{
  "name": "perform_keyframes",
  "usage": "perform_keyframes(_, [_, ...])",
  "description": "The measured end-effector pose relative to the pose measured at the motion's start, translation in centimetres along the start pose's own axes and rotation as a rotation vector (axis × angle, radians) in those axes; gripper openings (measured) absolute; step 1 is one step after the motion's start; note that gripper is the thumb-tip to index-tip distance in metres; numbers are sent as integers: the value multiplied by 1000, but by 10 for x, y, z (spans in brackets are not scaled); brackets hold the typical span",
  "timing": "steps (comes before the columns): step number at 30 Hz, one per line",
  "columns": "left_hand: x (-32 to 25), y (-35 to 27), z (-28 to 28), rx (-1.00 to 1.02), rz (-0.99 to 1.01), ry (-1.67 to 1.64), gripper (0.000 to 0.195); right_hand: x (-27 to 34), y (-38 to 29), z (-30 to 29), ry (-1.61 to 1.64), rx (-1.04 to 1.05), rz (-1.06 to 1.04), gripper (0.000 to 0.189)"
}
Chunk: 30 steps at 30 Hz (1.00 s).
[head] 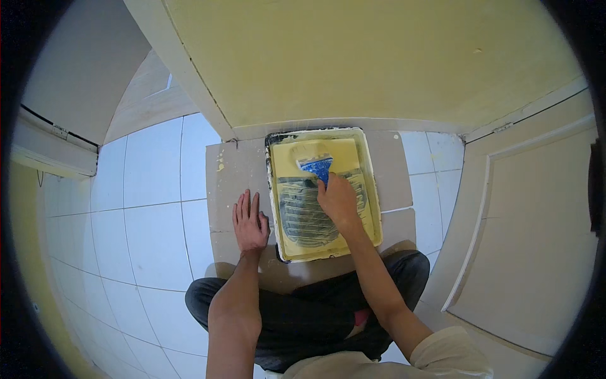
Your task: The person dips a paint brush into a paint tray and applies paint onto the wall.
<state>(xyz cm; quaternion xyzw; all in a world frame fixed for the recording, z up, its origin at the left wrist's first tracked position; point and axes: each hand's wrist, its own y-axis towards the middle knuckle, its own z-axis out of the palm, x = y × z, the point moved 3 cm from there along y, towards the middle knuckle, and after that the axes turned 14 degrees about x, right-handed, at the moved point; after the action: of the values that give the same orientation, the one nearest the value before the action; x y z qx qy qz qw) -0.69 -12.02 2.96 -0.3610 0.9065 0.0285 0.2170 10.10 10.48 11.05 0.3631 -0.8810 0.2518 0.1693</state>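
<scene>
My right hand (338, 199) grips the blue handle of a paintbrush (316, 163). Its pale bristles, coated in yellow, reach into the pool of yellow paint (341, 150) at the far end of a paint tray (375, 208). Dark patches show through the thin paint on the tray's ribbed slope (305, 213). To the left of the tray, my left hand (250, 222) rests palm down on a sheet of cardboard (222, 184), fingers slightly apart and holding nothing.
A yellow wall (378, 61) with a pale baseboard (416, 124) rises just beyond the tray. White floor tiles (151, 166) lie around the cardboard. On the right stands a panelled door (535, 227); my crossed legs (303, 312) are close to the tray's near edge.
</scene>
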Motion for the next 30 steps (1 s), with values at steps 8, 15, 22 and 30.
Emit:
perform_keyframes(8, [1, 0, -3, -19, 14, -16, 57, 27, 9, -24, -76, 130, 103, 30])
perform_keyframes(15, [3, 0, 1, -11, 4, -7, 56, 37, 4, -26, -129, 264, 88, 26])
perform_keyframes(22, [3, 0, 0, -10, 7, -9, 57, 45, -16, -49, -124, 350, 90, 28])
perform_keyframes(30, [3, 0, -1, -11, 0, -30, 57, 14, -21, -78, -90, 275, 175, 31])
